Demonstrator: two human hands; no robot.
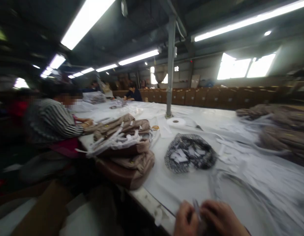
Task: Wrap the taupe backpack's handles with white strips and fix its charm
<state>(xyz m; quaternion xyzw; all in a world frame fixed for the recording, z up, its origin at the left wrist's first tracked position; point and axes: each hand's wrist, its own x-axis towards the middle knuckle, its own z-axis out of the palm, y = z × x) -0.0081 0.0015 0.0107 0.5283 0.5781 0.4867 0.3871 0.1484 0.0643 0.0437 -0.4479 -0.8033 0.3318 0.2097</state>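
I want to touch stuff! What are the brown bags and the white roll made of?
The brown bags look like soft cloth with smooth, slightly shiny leather-like bottoms; they sag and fold. The white roll looks like matte paper or tape wound flat, though blur leaves that open. The table seems covered in white cloth or plastic sheet.

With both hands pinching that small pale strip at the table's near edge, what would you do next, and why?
Probably lift it slightly into view. The left hand and right hand meet on the thin strip at the very bottom of the picture, blurred, so how the fingers grip it cannot be told. The patterned pouch lies farther back on the table.
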